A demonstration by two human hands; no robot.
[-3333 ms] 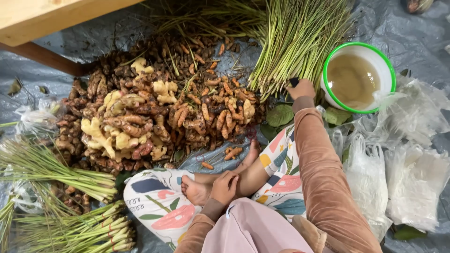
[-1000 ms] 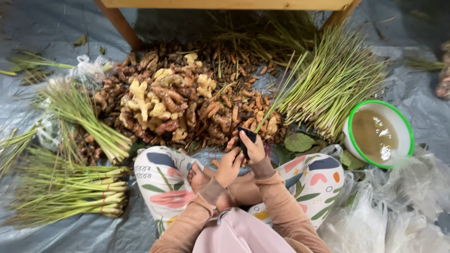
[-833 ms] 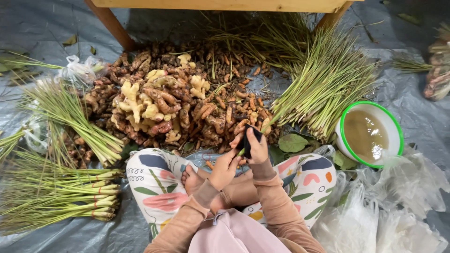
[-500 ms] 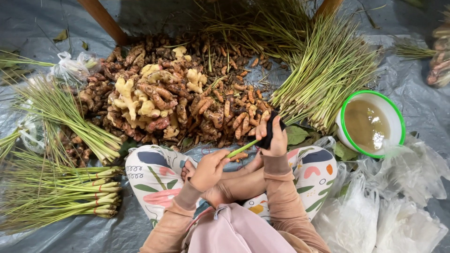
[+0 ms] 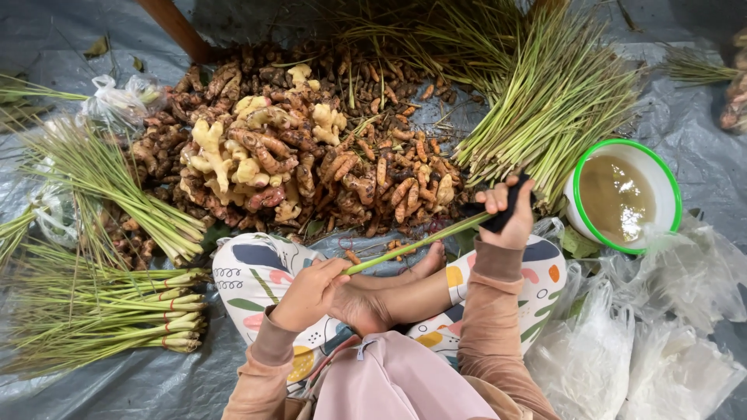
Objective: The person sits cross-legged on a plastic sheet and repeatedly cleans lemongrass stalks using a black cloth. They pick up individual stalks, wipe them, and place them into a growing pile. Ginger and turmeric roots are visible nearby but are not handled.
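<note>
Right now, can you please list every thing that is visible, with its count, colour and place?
root pile: one heap, brown and pale yellow, centre top
loose stalks: one big spread, green, upper right
tied stalk bundles: several, green with pale ends, left side
bowl: one, white with green rim, holding murky brownish liquid, right
clear plastic bags: a pile, lower right; more at upper left
sheet: grey, under everything
wooden leg: one, brown, top left
single stalk: one, green, between both hands
dark handle: one, black, in right hand
left hand: grip on the stalk's lower end
right hand: grip on the dark handle at the stalk's upper end
</note>
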